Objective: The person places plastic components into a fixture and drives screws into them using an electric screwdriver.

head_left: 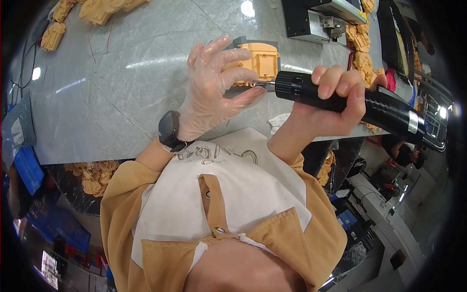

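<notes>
My right hand (335,100), bare, is wrapped round a black electric screwdriver (389,111) lying almost level, its bit aimed left. A clear plastic glove covers my left hand (211,80), whose fingers are spread, with a black watch (170,129) on the wrist. Its middle and index fingers reach over the near left side of a yellow-orange plastic housing (266,63). That housing sits in a dark grey fixture (242,42). Between my left thumb and index fingertip is the slim metal bit (262,83); any screw at its tip is too small to make out.
A black and silver machine (311,22) stands at the back right of the grey table (121,97). More yellow housings lie at the far left (52,36) and in a row on the right (362,41). A bin of yellow parts (95,177) sits below the near left edge.
</notes>
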`<state>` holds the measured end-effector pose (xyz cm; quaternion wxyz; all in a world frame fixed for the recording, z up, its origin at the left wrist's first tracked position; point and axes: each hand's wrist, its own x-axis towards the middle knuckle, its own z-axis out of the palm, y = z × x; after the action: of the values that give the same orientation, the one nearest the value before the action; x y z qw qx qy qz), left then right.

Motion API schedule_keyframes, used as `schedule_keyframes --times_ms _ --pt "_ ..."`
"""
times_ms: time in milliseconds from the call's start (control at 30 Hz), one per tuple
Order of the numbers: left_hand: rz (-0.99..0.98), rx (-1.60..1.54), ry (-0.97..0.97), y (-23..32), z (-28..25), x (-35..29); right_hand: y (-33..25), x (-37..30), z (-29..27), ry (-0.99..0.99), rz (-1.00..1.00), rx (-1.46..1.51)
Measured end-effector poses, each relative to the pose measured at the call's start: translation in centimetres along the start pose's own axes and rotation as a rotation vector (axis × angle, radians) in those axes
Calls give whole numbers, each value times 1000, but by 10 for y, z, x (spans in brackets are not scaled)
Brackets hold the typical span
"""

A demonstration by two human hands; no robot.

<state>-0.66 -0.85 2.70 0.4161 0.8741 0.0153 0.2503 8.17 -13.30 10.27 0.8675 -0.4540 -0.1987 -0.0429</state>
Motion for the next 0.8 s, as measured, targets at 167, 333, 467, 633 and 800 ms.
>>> schedule_keyframes --times_ms 167,333,467,633,800 --pt "71 42 18 -1 1 -3 -5 0 2 -62 -46 -4" --pt "130 140 -5 3 -2 -5 -8 -4 3 -83 6 -49" --pt "155 217 -95 6 -4 -5 -2 -12 5 6 -8 -58" --pt "-44 169 -65 -6 -2 -1 2 -15 -9 32 -157 -366" --pt "5 238 -202 -26 9 -11 6 -18 -10 -15 -223 -436"
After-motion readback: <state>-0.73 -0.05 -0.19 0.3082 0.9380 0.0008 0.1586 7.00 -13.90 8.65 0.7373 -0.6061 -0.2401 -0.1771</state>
